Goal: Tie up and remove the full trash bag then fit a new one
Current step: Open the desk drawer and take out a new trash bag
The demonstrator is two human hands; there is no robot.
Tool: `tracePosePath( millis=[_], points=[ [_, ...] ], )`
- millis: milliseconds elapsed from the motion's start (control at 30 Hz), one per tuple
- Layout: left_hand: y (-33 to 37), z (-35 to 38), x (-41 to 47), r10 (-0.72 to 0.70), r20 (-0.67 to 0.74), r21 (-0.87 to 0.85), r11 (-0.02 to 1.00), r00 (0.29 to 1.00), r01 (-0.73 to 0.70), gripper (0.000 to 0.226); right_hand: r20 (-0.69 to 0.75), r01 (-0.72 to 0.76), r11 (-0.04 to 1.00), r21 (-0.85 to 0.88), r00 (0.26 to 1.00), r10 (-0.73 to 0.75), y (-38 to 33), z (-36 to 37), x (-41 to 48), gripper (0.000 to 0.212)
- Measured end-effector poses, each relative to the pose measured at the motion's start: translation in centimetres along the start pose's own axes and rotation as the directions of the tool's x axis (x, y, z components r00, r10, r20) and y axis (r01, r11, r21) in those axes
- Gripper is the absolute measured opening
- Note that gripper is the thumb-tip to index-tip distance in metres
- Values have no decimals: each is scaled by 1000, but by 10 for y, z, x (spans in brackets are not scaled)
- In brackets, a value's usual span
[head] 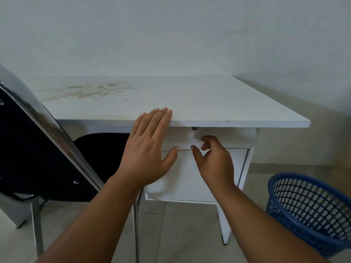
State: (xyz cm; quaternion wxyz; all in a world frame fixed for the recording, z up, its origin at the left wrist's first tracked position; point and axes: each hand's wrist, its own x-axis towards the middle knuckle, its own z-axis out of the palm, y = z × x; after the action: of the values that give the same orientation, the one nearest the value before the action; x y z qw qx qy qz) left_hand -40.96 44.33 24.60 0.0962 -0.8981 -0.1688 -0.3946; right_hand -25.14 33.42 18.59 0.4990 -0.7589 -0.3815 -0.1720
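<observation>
The left hand [150,149] lies flat and open on the desk [218,103] edge. Under that edge, the right hand [212,158] pinches a thin white bag [195,141] at the drawer [180,141]. It looks light, soft and slippery. The bin [311,211] stands bare, right of the desk.

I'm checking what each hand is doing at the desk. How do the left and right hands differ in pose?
The left hand lies flat and open, fingers extended onto the desk edge; the right hand is curled, fingertips pinching a white piece at the drawer front. The left sits higher, the right lower, under the desktop. Both are bare.
</observation>
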Motion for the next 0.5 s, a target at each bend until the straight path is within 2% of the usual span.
tracePosePath(
  millis=[100, 233, 367, 500],
  points=[
    [0, 1, 1, -1, -15, -12, 1000, 1000, 1, 77, -19, -10, 1000, 17, 1000, 10, 1, 9, 16, 28],
    [1, 2, 1, -2, -23, -36, 999, 1000, 1, 76, -30, -43, 983, 180, 998, 49, -1, 20, 23, 12],
    [0, -3, 1, -12, 18, -60, 998, 1000, 14, 77, -52, -44, 944, 326, 997, 64, 1, 21, 15, 11],
    [-1, -12, 1, -18, 59, -100, 995, 998, 24, 78, -98, -11, 938, 348, 994, 48, -5, 8, -3, 14]
  ],
)
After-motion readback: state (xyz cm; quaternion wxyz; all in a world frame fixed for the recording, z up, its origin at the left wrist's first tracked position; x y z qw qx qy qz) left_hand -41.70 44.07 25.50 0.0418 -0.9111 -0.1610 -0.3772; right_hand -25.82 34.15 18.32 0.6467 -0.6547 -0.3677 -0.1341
